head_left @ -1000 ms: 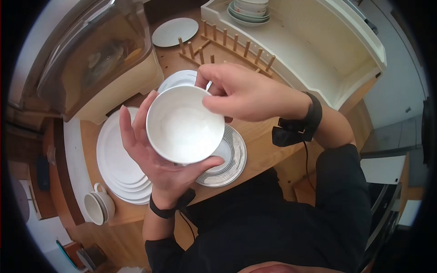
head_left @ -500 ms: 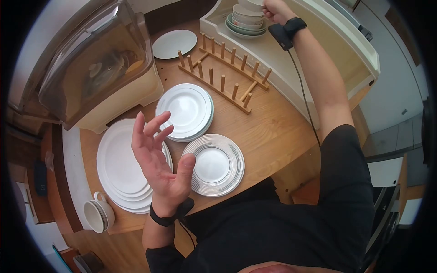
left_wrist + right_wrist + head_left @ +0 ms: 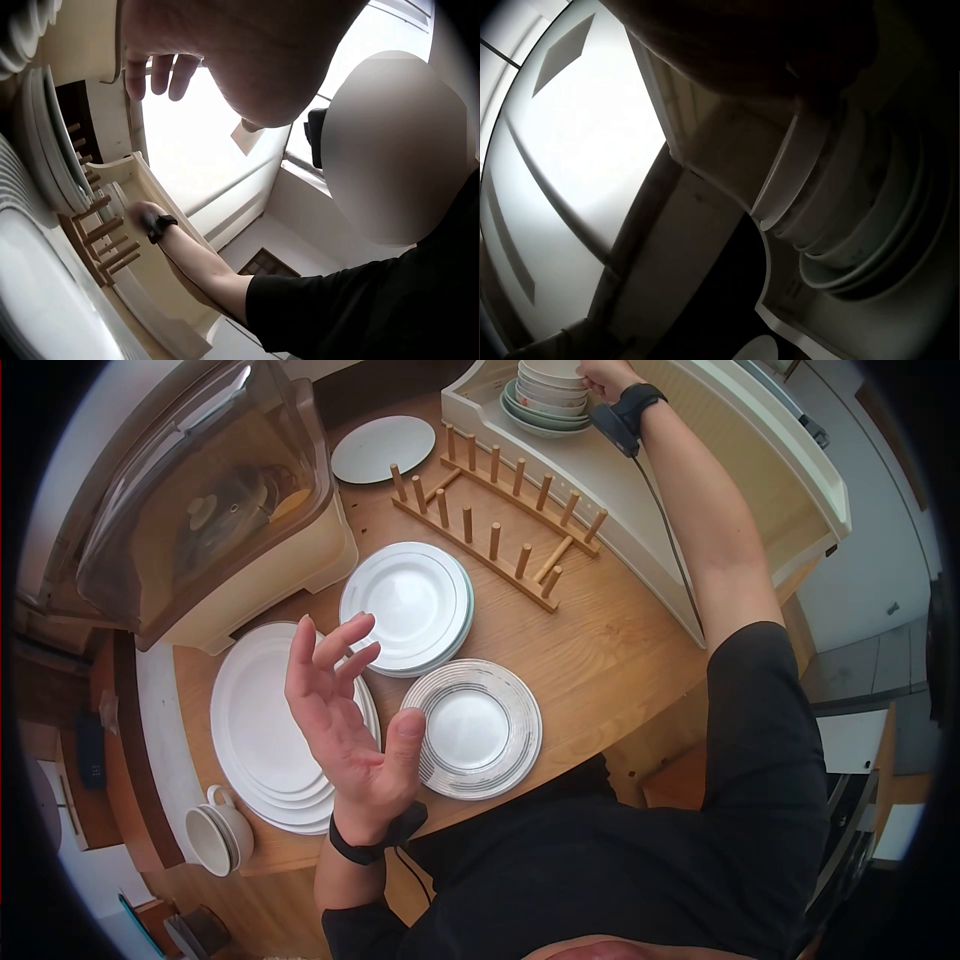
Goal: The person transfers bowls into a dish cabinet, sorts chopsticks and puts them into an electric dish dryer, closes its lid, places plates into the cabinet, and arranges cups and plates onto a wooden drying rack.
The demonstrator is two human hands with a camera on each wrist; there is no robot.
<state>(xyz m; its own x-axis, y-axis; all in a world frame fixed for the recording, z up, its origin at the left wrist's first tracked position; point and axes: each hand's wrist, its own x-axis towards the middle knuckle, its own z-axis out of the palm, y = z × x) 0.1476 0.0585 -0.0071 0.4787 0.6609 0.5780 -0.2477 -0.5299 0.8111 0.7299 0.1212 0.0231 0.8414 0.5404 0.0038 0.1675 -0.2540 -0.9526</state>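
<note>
Wooden table (image 3: 620, 635) curves round in front of me, crockery spread over it. Nearest: my left forearm, bent up from my dark sleeve, black wristband (image 3: 358, 844) on. Left hand (image 3: 345, 735) hangs raised over the table's near half, palm turned inward, fingers apart and lightly bent, thumb standing well off from them. Below and beside it sit large white plates (image 3: 258, 710), stacked; two nested cups (image 3: 222, 835) near the table's left edge. Striped plate (image 3: 468, 730) lies just right of the thumb, near the front edge.

Next out: white plate stack (image 3: 405, 600), a bluish rim peeking from under its top plate. Lidded bin (image 3: 205, 520) to the left, contents blurry behind the tinted cover. Wooden peg rack (image 3: 480, 558) past the stack, pale plate (image 3: 383, 448) flat to its left.

Farthest: my right arm (image 3: 705, 510) reaches long, nearly straight, forward over the cream box (image 3: 785, 465), a cable trailing from the wrist. Right hand (image 3: 607, 378) pinches the rim of the white bowl (image 3: 548, 370), which sits on top of the bowl stack (image 3: 543, 405) at the box's far left end. Wrist bent over the rim; individual fingertips too dark in the right wrist view to tell.
</note>
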